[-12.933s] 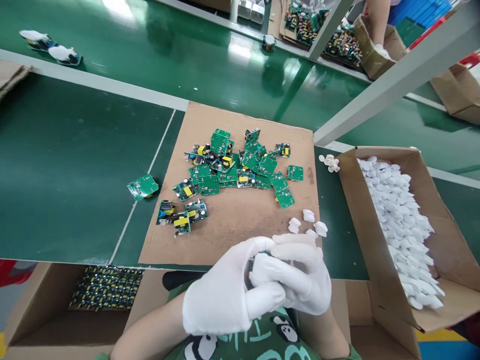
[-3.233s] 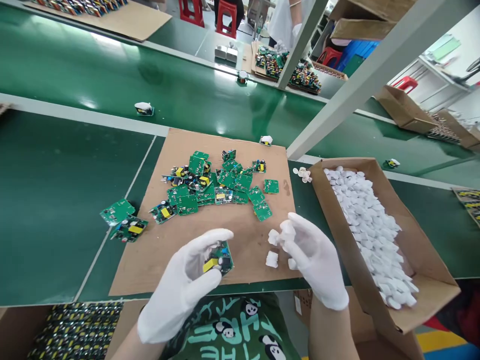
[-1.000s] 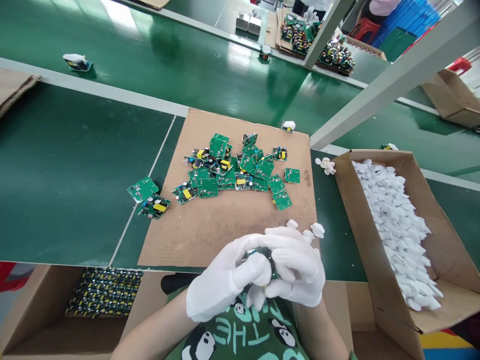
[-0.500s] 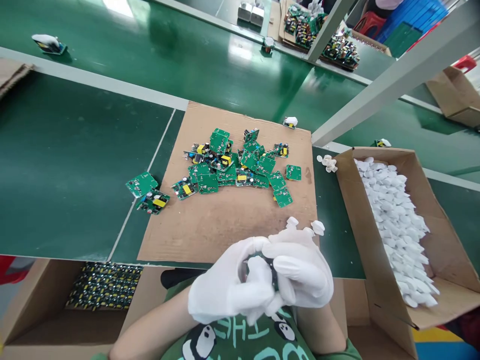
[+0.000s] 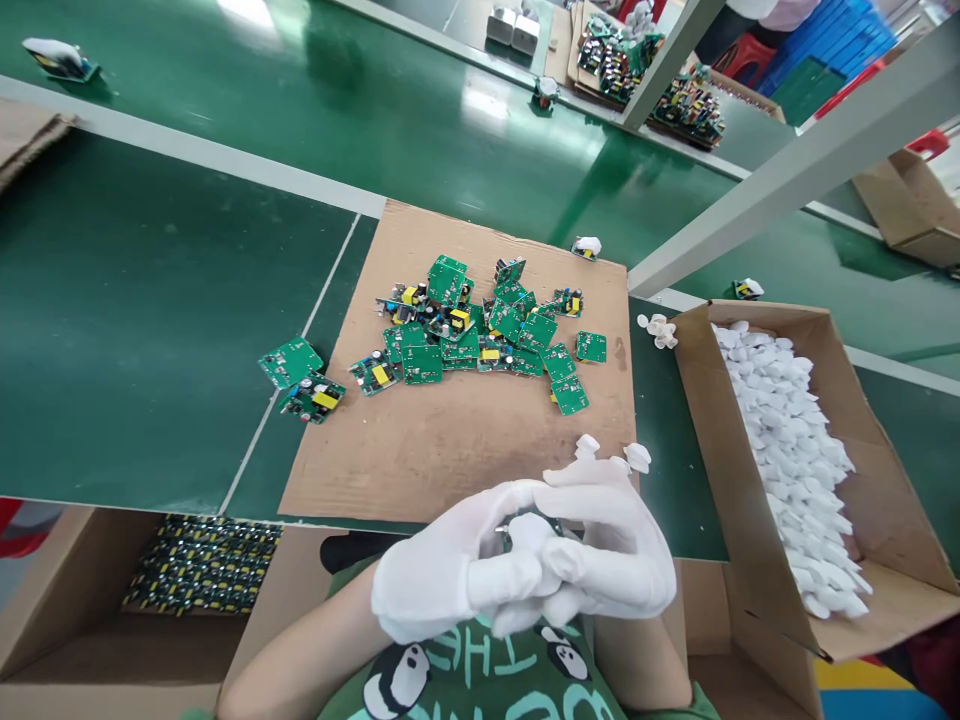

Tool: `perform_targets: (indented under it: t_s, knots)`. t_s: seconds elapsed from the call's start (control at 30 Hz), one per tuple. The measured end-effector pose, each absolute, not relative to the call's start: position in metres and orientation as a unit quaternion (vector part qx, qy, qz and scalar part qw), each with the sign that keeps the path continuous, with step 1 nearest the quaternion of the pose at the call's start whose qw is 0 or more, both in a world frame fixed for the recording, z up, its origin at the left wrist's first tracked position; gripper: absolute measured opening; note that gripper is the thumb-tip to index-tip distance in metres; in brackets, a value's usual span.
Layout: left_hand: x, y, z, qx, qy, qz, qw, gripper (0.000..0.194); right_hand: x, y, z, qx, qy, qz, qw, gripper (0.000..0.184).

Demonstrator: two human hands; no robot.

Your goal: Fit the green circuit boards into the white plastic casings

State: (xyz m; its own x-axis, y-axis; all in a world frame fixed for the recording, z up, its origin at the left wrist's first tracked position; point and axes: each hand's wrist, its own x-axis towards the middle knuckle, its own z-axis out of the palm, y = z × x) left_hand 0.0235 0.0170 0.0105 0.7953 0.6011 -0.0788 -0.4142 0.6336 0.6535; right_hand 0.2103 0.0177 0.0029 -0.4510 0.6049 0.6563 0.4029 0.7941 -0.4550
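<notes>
Both of my hands wear white gloves and are pressed together close to my chest, below the front edge of a cardboard sheet (image 5: 457, 440). My left hand (image 5: 442, 580) and my right hand (image 5: 615, 560) are closed around a small circuit board (image 5: 517, 525), of which only a dark sliver with metal pins shows between the fingers. A few white plastic parts (image 5: 634, 455) lie on the sheet just beyond my right hand. A heap of several green circuit boards (image 5: 480, 330) lies further back on the sheet.
A cardboard box of white plastic parts (image 5: 795, 450) stands at the right. Two boards (image 5: 300, 375) lie off the sheet's left edge. A box of finished boards (image 5: 202, 565) sits low at the left. A grey frame post (image 5: 750, 190) slants above. Assembled pieces ride the green conveyor (image 5: 225, 90).
My hands have stayed clasped on the board, the fingers shifting a little around it. The piece on the belt at the far left has drifted leftward.
</notes>
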Motion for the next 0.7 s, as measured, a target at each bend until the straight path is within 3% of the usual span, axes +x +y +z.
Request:
perform_targets:
  t_s: [0.03,0.13,0.27,0.47,0.63,0.7]
  knots:
    - [0.022,0.018,0.012,0.337,0.148,0.283,0.886,0.033,0.208,0.019,0.006,-0.292,-0.839,0.115,0.445,0.022]
    - [0.018,0.024,0.019,0.438,0.167,0.287,0.835,0.023,0.206,0.025,0.016,-0.289,-0.87,0.131,0.376,0.028]
    - [0.019,0.027,0.028,0.501,0.31,0.253,0.768,0.009,0.209,0.03,0.023,-0.28,-0.904,0.127,0.296,0.02]
    - [0.02,0.027,0.029,0.519,0.311,0.225,0.764,0.02,0.205,0.031,0.024,-0.268,-0.907,0.126,0.3,0.013]
    - [0.017,0.029,0.024,0.495,0.232,0.256,0.797,0.013,0.208,0.024,0.018,-0.26,-0.892,0.13,0.345,0.013]
    - [0.017,0.028,0.025,0.439,0.163,0.26,0.844,0.013,0.215,0.017,0.013,-0.301,-0.872,0.151,0.354,0.034]
